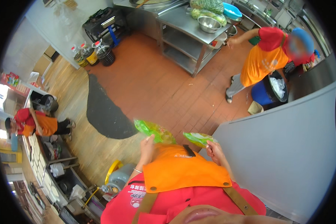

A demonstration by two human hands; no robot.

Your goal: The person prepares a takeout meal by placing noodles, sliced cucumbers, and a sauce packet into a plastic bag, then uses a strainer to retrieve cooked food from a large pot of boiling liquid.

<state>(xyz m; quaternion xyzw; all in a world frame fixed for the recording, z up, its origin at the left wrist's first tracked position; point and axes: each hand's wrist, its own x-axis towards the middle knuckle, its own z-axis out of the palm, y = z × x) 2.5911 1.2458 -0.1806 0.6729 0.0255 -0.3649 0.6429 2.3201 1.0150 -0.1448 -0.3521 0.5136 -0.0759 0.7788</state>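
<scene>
My left hand point(147, 148) is closed on the edge of a green and yellow plastic packet point(156, 132), which hangs out in front of my orange apron point(184, 168). A second, smaller-looking green and white packet point(198, 139) is gripped at its right end by my right hand point(215, 151). The two packets are apart from each other, both at waist height above the floor. What they contain cannot be told.
A person in an orange apron point(261, 63) stands by a blue bin point(261, 91), near a steel table point(182, 21). Another person point(44, 123) is at the left by a counter. Large bottles point(103, 54), a gas cylinder point(123, 175) and a grey panel point(280, 145) are around me.
</scene>
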